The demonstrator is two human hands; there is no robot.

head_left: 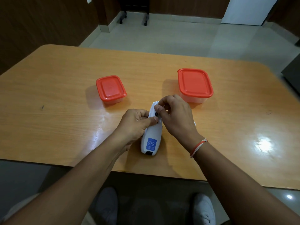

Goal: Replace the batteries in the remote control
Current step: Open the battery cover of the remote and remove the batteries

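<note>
White remote (151,135) gripped by left hand (135,125), right hand (176,117) fingertips pinching, hiding compartment.

One blue sticker (151,144) on the back of the white remote (151,137), near its lower end. White print on the sticker, in a few short lines. Upside down from here, and too small and blurry to read. No words or numbers to read on the two boxes with red lids (111,88) (194,82). None anywhere else.
</note>
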